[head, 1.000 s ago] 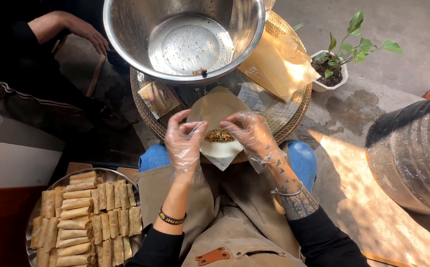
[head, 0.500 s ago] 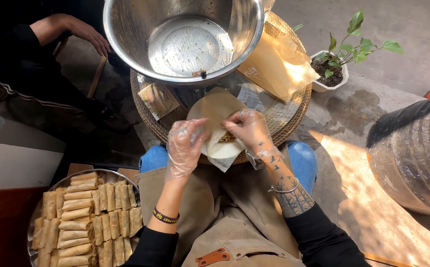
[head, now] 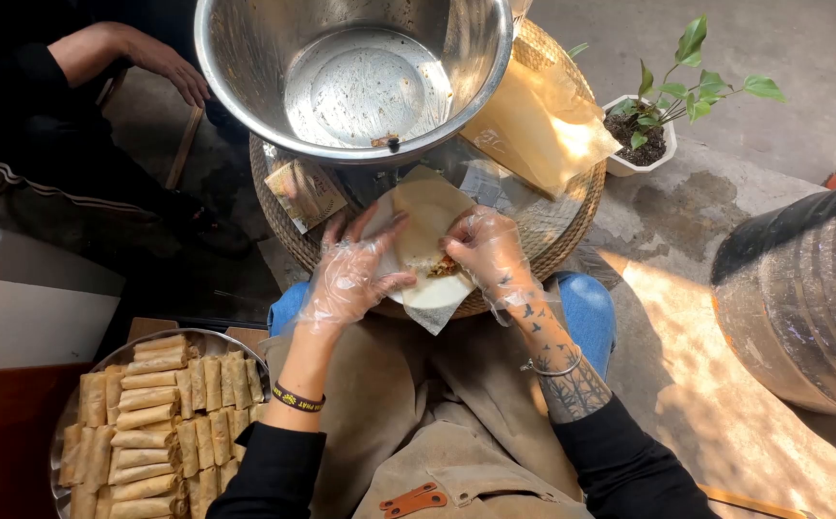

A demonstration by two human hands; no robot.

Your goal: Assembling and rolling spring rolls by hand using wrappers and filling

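The left hand (head: 350, 279), in a clear glove, is lying flat with fingers spread on the left side of the wrapper (head: 424, 245), pinning it down rather than gripping it. The right hand (head: 490, 255), also gloved, is curling its fingers over the wrapper's right side, pinching the sheet in over the filling (head: 444, 266). The wrapper is lying at the near edge of the tray (head: 562, 226), a round woven one, just in front of the steel bowl (head: 360, 72).

To my eye the fold is being made now. It is going best if the left palm is keeping the sheet taut while the right is drawing the flap snug against the filling, leaving no air pocket and not tearing the thin sheet. Finished rolls (head: 153, 423) are lying in a pan at the lower left.
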